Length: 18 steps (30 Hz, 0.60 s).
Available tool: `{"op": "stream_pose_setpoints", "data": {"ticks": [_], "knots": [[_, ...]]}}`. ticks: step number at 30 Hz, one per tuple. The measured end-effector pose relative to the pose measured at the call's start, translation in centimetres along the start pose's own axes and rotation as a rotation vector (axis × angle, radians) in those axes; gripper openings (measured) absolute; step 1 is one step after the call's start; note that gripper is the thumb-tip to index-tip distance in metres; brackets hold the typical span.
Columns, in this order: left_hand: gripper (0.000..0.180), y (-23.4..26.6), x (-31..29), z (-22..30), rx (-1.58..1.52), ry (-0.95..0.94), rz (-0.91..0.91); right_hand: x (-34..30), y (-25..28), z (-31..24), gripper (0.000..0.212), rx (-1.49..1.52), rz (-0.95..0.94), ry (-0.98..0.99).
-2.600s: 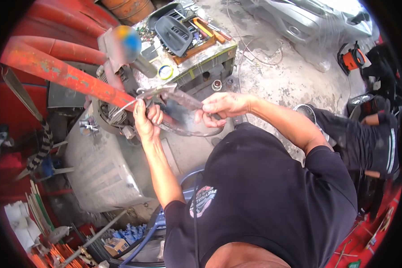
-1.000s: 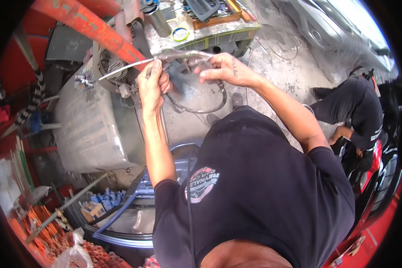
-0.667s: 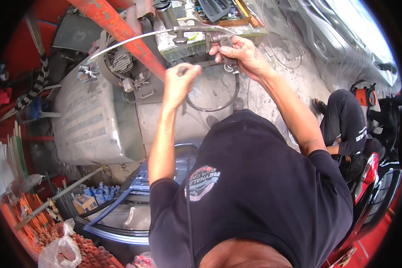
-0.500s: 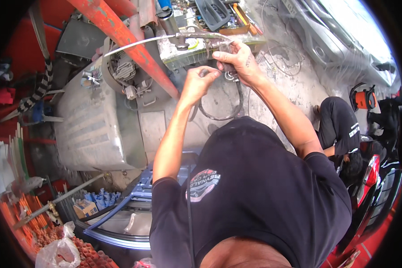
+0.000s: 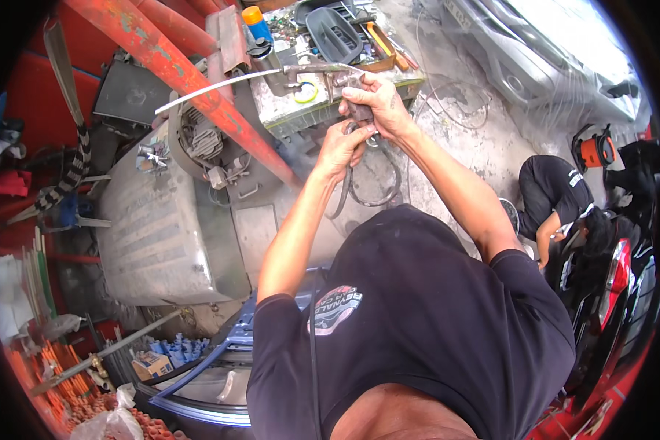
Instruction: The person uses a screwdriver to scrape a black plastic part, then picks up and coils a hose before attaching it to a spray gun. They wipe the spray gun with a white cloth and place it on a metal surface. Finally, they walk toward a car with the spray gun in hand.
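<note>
My right hand (image 5: pixel 380 106) is closed around the dark handle of a gun-shaped metal tool (image 5: pixel 360 111). A long thin white tube (image 5: pixel 213 89) reaches out leftward from the tool's front. Just below, my left hand (image 5: pixel 342 150) is closed on a black hose (image 5: pixel 398 180), its fingers close under the tool's handle. The hose hangs in a loop below both hands. My fingers hide where hose and handle meet, so I cannot tell whether they are joined.
Ahead stands a cluttered workbench (image 5: pixel 293 117) with a grey plastic tray (image 5: pixel 334 35) and a blue bottle with orange cap (image 5: pixel 257 26). A red post (image 5: pixel 191 81) slants at left. A plastic-covered car (image 5: pixel 528 59) is at right; a co-worker (image 5: pixel 557 191) crouches near it.
My left hand has moved right and up to the tool's handle, bringing the hose with it. The view has shifted slightly, and the crouching co-worker's arm now shows.
</note>
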State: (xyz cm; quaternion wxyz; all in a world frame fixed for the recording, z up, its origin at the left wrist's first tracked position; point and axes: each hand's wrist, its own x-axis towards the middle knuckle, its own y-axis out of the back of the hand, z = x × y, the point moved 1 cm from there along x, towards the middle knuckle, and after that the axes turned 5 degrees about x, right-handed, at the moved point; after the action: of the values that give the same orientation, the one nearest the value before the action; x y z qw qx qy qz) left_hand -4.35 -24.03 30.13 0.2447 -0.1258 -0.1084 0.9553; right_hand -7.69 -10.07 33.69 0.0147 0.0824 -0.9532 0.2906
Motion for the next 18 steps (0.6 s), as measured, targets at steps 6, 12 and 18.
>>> {"op": "stream_pose_setpoints", "data": {"ticks": [6, 12, 18], "knots": [[0.027, -0.2, -1.2, -0.2, 0.157, -0.076, 0.040, 1.6, 2.3, -1.5, 0.033, -0.134, -0.160, -0.158], [0.027, 0.3, -3.1, 1.4, 0.071, -0.083, -0.042, 2.1, 1.7, -4.0, 0.047, -0.144, -0.371, -0.239], [0.025, 1.2, -6.4, 1.4, 0.164, -0.053, -0.146, -2.2, 0.9, -4.2, 0.059, 0.085, -0.494, -0.257]]}}
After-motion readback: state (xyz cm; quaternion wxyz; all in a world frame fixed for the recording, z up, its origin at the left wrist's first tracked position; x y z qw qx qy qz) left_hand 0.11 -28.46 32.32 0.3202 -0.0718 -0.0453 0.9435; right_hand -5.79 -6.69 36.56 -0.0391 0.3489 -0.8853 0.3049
